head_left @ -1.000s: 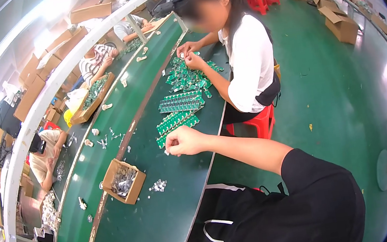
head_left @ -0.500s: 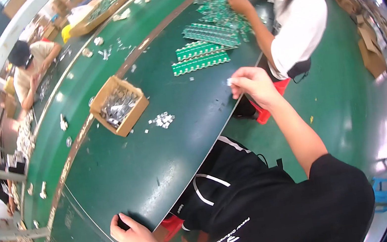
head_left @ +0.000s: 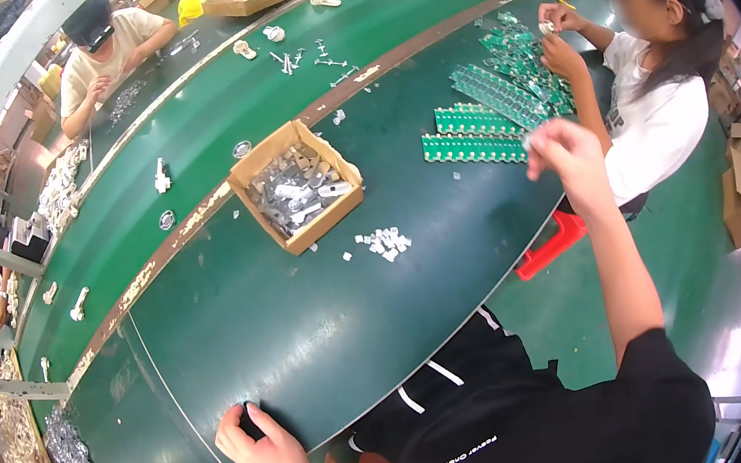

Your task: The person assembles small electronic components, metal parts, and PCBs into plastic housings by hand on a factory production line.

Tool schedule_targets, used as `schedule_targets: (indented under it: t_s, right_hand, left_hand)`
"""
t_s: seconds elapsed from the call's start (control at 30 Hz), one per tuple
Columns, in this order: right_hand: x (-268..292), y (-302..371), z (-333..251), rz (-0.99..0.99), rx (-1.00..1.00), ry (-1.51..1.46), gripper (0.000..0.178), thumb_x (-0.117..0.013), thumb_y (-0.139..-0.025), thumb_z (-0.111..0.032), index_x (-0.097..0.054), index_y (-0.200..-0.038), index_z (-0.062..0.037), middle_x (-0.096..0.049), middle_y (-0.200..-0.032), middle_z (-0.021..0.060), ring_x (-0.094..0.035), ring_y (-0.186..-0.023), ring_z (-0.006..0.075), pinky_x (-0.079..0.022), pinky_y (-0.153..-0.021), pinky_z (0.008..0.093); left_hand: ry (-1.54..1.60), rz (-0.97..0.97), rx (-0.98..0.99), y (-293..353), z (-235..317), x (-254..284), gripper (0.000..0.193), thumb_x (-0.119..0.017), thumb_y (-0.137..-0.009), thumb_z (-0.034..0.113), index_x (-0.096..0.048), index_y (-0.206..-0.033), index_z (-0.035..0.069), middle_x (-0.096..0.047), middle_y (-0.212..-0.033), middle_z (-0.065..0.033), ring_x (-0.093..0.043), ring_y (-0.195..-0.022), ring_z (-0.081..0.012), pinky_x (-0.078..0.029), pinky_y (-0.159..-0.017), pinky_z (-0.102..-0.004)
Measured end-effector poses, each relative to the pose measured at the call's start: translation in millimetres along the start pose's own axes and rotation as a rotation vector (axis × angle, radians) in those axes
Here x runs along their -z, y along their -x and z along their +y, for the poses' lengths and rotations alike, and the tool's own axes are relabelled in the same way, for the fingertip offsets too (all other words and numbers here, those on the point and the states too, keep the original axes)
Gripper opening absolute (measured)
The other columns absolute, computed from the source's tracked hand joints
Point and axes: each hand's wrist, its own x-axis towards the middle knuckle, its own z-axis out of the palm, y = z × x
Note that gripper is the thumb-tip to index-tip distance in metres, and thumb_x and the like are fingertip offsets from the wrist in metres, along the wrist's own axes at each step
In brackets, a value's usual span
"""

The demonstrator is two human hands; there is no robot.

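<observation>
My right hand (head_left: 569, 159) is raised at the right, over the table's near edge and beside the green circuit board strips (head_left: 473, 148). Its thumb and fingers pinch a small white piece (head_left: 528, 142), partly hidden by the fingertips. At the table's near left edge rests my left hand (head_left: 264, 446), its fingers curled towards the thumb around a dark spot I cannot make out. Between the hands lies a small pile of white pieces (head_left: 386, 244). Just behind that pile stands an open cardboard box (head_left: 324, 229) of grey and white parts.
A co-worker in a white top (head_left: 661, 126) sits at the right, hands near heaped green boards (head_left: 526, 64). Beyond the table runs a green conveyor belt (head_left: 196, 152) carrying scattered white parts. Another person (head_left: 114, 54) works across it. A red stool (head_left: 553, 247) stands beneath the right edge.
The view has swung, so the table and box appear farther right. My right hand has moved forward, closer to the board strips, still pinching the white piece. My left hand keeps its curled pose.
</observation>
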Motion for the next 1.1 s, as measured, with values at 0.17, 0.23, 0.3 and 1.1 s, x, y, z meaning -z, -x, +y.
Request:
schedule_targets:
  t_s: [0.17,0.23,0.3,1.1]
  right_hand:
    - [-99.2,-157.2,4.7,-0.157,0.335,0.499,0.018,-0.073,-0.096,-0.018,-0.072,-0.095,0.0002,-0.072,-0.075,0.0054,-0.068,-0.069,0.0123,-0.054,-0.066,0.0307]
    - [-132.3,-226.7,34.1,-0.202,0.559,0.726,0.02,-0.073,-0.091,-0.02,-0.074,-0.095,-0.0005,-0.074,-0.081,0.0141,-0.072,-0.076,0.0279,-0.057,-0.072,0.0405]
    - [-162.9,-286.3,52.3,-0.292,0.605,0.937,0.018,-0.069,-0.088,-0.018,-0.074,-0.093,-0.0015,-0.075,-0.086,0.0184,-0.073,-0.082,0.0371,-0.057,-0.077,0.0469]
    - [-191.9,-411.2,67.3,-0.467,0.713,1.55,0.024,-0.062,-0.087,-0.015,-0.079,-0.1,-0.0036,-0.074,-0.098,0.0258,-0.072,-0.095,0.0451,-0.057,-0.086,0.0519]
  left_hand:
    - [0.024,-0.042,0.05,-5.5,4.4,-5.2,0.016,-0.07,-0.094,0.004,-0.067,-0.107,-0.003,-0.068,-0.108,-0.016,-0.063,-0.105,-0.0353,-0.05,-0.094,-0.0457]
    - [0.019,-0.038,0.061,-6.5,3.7,-5.3,0.015,-0.07,-0.094,0.003,-0.067,-0.107,-0.003,-0.068,-0.109,-0.0161,-0.063,-0.105,-0.0353,-0.051,-0.094,-0.0456]
    - [0.016,-0.038,0.063,-6.5,3.4,-5.8,0.014,-0.069,-0.093,0.0,-0.067,-0.107,-0.003,-0.068,-0.109,-0.0165,-0.064,-0.105,-0.0351,-0.051,-0.094,-0.0451]
    - [-0.174,-0.167,0.096,-23.4,19.0,-11.6,0.01,-0.07,-0.097,0.004,-0.066,-0.104,-0.001,-0.064,-0.105,-0.0143,-0.059,-0.099,-0.0311,-0.049,-0.089,-0.0431]
